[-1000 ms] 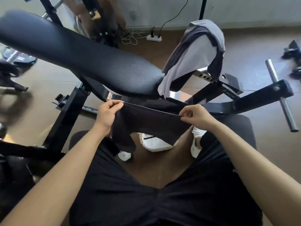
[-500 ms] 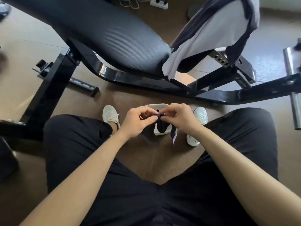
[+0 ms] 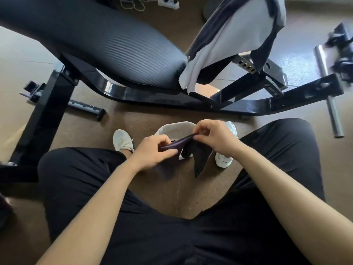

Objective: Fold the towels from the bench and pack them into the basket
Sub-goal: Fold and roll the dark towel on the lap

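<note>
A small dark towel (image 3: 198, 157), folded narrow, hangs between my hands above the floor. My left hand (image 3: 152, 153) pinches its left end. My right hand (image 3: 214, 138) pinches the upper fold, and a loose tail droops below it. Right under the towel stands a pale basket (image 3: 176, 128) on the floor, between my feet; the hands and cloth cover much of it. More towels, white and dark (image 3: 233, 35), are draped over the raised seat end of the black bench (image 3: 107, 43) at the upper right.
The bench's black steel frame (image 3: 191, 101) runs across the floor in front of my knees. A metal bar (image 3: 328, 92) and dumbbell lie at the right. A power strip (image 3: 168, 1) and cables sit at the top. My white shoes (image 3: 122, 140) flank the basket.
The towel was stretched wide between my hands a second ago. My hands came together, folding it narrow, and moved down over the basket. Now they are slightly apart again with the cloth bunched.
</note>
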`<state>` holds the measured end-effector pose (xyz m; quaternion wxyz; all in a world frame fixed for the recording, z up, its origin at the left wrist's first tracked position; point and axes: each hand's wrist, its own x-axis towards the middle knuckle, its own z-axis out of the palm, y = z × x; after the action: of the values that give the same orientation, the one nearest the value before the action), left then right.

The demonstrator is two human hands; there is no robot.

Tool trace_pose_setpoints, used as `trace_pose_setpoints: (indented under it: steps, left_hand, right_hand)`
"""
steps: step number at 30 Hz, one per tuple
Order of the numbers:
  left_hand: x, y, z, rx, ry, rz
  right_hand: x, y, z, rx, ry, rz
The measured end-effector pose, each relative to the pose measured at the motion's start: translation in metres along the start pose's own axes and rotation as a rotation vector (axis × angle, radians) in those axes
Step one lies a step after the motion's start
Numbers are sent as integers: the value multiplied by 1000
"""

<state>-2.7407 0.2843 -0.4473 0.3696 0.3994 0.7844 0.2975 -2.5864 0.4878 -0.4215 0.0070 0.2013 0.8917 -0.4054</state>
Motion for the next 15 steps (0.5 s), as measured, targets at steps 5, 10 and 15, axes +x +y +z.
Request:
trace_pose_setpoints:
  steps: [5,10,15]
  left_hand:
    - [-13,-10,-13,107,-37,-65]
    - [-24,-10,-16,266,-16,-129]
    - [-28,-11,-18,367,82,-156]
  right_hand:
    - [-2,14,-9,-24,69,80]
    - [-1,25,-10,-42,124,112]
    - [3,38,-15,-25,254,177]
